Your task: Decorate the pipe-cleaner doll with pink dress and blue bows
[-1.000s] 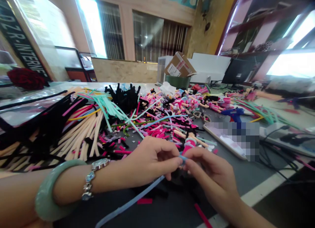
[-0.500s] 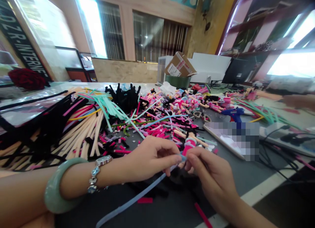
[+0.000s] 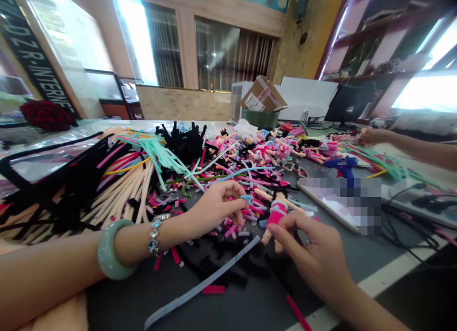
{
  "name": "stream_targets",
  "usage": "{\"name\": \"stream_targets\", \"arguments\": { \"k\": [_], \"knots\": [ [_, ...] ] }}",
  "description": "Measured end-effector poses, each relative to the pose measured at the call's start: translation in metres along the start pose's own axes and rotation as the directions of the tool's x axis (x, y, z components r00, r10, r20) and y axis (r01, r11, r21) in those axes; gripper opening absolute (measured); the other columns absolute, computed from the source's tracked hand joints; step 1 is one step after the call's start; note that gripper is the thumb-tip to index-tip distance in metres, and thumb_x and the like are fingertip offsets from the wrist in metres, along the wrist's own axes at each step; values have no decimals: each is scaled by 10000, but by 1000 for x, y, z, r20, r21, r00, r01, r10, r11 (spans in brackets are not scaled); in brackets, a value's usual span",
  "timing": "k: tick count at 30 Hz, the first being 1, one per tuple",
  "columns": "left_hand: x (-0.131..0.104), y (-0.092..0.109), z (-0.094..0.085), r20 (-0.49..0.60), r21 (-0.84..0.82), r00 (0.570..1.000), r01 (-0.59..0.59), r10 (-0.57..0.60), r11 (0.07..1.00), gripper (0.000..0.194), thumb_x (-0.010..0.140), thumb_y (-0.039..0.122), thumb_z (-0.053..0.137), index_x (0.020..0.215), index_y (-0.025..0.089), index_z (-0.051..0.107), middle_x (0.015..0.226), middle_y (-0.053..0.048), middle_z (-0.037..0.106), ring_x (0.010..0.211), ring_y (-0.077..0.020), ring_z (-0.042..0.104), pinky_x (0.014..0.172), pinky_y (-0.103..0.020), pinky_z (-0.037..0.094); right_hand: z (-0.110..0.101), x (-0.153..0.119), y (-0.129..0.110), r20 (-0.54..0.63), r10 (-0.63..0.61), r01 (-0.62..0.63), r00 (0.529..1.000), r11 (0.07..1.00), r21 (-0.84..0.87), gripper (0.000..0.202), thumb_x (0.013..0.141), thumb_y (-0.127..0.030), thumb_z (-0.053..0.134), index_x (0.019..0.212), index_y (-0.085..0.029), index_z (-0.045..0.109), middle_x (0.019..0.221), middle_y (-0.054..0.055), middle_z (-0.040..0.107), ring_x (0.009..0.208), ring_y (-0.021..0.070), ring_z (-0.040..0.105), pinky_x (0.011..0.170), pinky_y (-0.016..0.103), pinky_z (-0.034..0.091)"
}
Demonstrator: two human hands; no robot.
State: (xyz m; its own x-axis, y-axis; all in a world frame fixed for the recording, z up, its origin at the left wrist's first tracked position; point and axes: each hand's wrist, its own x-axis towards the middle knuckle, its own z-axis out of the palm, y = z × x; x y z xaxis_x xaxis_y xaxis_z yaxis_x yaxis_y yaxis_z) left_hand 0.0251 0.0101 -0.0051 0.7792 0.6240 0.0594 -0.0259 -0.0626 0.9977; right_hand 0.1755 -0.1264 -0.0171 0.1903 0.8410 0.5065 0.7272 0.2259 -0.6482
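Observation:
My right hand (image 3: 314, 240) pinches the lower part of a small doll (image 3: 277, 213) made of fuzzy stems, with black hair, a pink dress and pale limbs. To its left, my left hand (image 3: 221, 205) is closed at the fingertips on a small light-blue fuzzy piece (image 3: 246, 198), apart from the doll. Below both hands, a long pale-blue fuzzy stem (image 3: 203, 285) lies slantwise on the dark table (image 3: 123, 305). Short pink offcuts (image 3: 213, 289) lie near it.
Bundles of beige stems (image 3: 123, 190), mint stems (image 3: 160, 155) and black stems (image 3: 182, 140) fill the left. Finished dolls (image 3: 271, 150) are heaped behind. At right are a blue glue gun (image 3: 341, 165), a white-edged tablet-like object (image 3: 328, 205), cables and another person's hand (image 3: 371, 136).
My left hand has moved up and left, away from the doll, with the blue piece. More of the doll shows in my right hand. The other person's hand has shifted left.

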Motion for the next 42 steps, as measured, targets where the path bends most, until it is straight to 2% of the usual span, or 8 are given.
{"name": "stream_targets", "arguments": {
  "k": [6,10,17,24,29,33,39,42],
  "knots": [
    [4,-8,-6,15,-23,1000,8,-8,1000,226,826,305,608,733,151,470,598,0,645,472,-109,629,447,-170,447,-6,8,12,-63,-109,104,992,991,-86,124,895,-253,539,952,-196,634,674,1,701,657,158,646,673,284,476],
    [9,-12,-11,-10,-85,1000,0,-1,996,243,845,340,585,737,140,501,645,-13,646,474,-112,634,439,-183,473,-8,16,20,143,-207,233,968,954,-190,97,877,-243,561,870,-202,649,669,28,691,802,215,625,782,363,466],
    [26,-11,-35,-161,-132,986,-57,36,990,115,809,211,603,771,132,529,649,-6,634,490,-93,621,485,-189,514,-8,11,25,124,-196,198,973,980,-8,279,864,-41,354,827,-206,575,604,-7,659,668,167,618,718,336,465],
    [39,-19,-57,-318,-154,948,-48,-3,987,139,769,106,535,763,169,410,640,-27,652,483,-109,625,452,-192,493,-11,14,25,124,-206,211,971,977,-27,280,847,-47,362,751,-211,568,580,-9,654,605,163,608,674,324,462],
    [37,-27,-57,-302,-121,951,-104,63,987,193,691,85,507,861,174,503,520,45,600,332,-82,502,365,-178,418,-8,18,23,252,-215,276,944,930,-243,139,868,-186,505,837,-214,637,724,37,690,773,206,615,748,358,461],
    [36,-27,-55,-275,-76,956,-128,103,989,125,648,92,477,703,125,585,467,28,564,298,-60,442,328,-169,359,-7,18,26,166,-169,219,972,906,-361,184,871,-247,515,720,-220,617,660,35,665,729,211,609,684,346,467],
    [37,-28,-54,-287,-74,954,-113,88,991,125,660,105,473,695,129,590,490,24,570,317,-62,458,349,-181,386,-8,19,33,90,-108,135,990,917,-375,120,828,-199,533,880,-227,638,704,29,663,754,223,652,632,330,502],
    [37,-29,-53,-284,-76,956,-97,71,992,133,666,94,469,700,125,594,498,18,573,331,-67,473,358,-181,394,-10,19,30,195,-84,159,977,897,-413,210,778,-145,557,950,-214,656,838,58,671,846,240,638,701,360,517]
  ]
}}
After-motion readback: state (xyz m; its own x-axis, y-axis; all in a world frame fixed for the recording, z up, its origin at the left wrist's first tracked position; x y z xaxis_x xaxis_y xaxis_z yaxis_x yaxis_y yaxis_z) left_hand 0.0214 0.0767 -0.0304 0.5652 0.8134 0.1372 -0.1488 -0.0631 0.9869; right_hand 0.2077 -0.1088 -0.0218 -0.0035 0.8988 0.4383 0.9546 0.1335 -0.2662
